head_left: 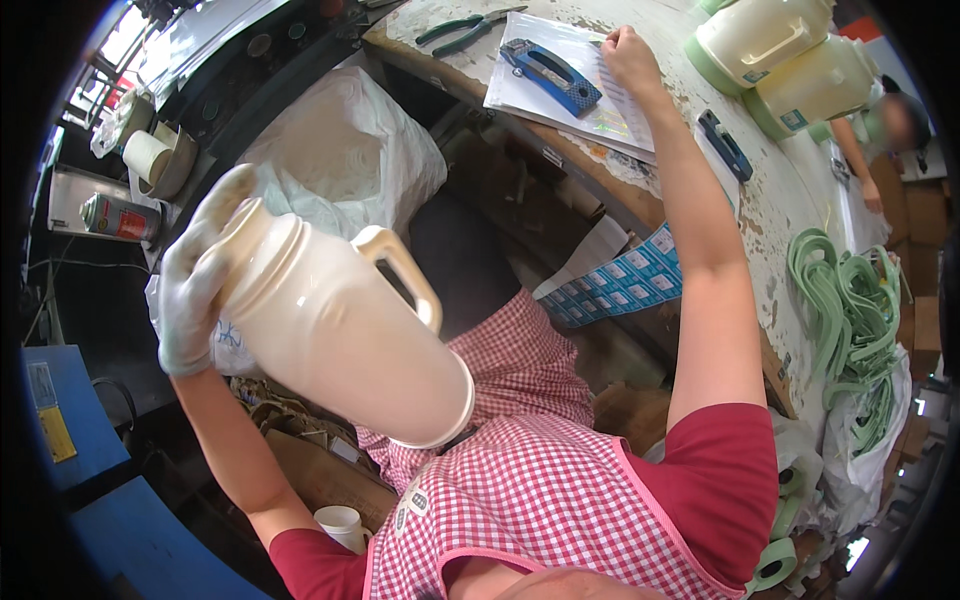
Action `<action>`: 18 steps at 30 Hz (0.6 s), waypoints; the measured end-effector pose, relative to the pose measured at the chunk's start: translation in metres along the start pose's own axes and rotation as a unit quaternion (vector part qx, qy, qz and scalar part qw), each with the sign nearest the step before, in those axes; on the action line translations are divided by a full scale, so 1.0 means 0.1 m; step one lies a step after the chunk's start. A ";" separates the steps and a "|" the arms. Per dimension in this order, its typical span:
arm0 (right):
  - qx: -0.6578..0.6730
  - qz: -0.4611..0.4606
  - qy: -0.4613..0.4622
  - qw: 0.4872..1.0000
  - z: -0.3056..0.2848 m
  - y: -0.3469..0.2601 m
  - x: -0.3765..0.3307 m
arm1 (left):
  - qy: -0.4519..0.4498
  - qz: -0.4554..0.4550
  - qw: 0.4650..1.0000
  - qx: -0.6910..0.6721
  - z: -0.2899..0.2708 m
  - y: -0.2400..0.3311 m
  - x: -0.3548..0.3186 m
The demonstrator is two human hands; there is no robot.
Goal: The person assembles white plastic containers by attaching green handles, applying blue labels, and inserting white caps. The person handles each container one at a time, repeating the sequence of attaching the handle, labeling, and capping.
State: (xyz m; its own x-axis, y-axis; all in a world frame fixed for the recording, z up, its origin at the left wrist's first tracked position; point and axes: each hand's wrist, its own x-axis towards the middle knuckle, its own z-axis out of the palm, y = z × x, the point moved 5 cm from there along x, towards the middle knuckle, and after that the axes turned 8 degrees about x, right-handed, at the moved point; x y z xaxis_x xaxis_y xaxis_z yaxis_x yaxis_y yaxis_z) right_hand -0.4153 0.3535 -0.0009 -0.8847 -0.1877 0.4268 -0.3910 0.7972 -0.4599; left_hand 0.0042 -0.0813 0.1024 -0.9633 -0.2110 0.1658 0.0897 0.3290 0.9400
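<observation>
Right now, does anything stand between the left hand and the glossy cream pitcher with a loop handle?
Only the white glove on the left hand, which grips the glossy cream pitcher at its narrow end. Nothing else visible stands between them.

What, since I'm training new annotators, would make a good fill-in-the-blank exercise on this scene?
1. The cream, smooth plastic jug is in the person's gloved ____ hand.
2. The red-and-white cloth apron has a ____ pattern.
3. The blue, rectangular handled tool lies ____ the flat white papers.
4. The curved, ribbon-like strips toward the picture's right edge are pale ____.

Missing words: left; checked; on top of; green.
</observation>
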 end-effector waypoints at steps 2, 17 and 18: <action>-0.045 0.037 0.018 0.998 -0.06 0.03 -0.02 | -0.003 -0.044 0.987 0.158 0.08 -0.32 0.29; -0.122 0.103 0.012 0.987 -0.24 0.28 -0.30 | -0.055 -0.232 0.948 0.210 0.61 -2.13 0.73; -0.116 0.096 0.022 0.988 -0.26 0.27 -0.28 | -0.058 -0.245 0.946 0.204 0.62 -2.12 0.74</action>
State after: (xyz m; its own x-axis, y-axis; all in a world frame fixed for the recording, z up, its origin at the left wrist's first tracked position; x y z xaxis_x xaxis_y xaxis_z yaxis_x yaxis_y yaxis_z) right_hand -0.3950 0.3951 -0.0052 -0.9230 0.0010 0.3848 -0.1438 0.9267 -0.3473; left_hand -0.1014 -0.1098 -0.1032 -0.8876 -0.3353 -0.3159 -0.4568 0.5515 0.6980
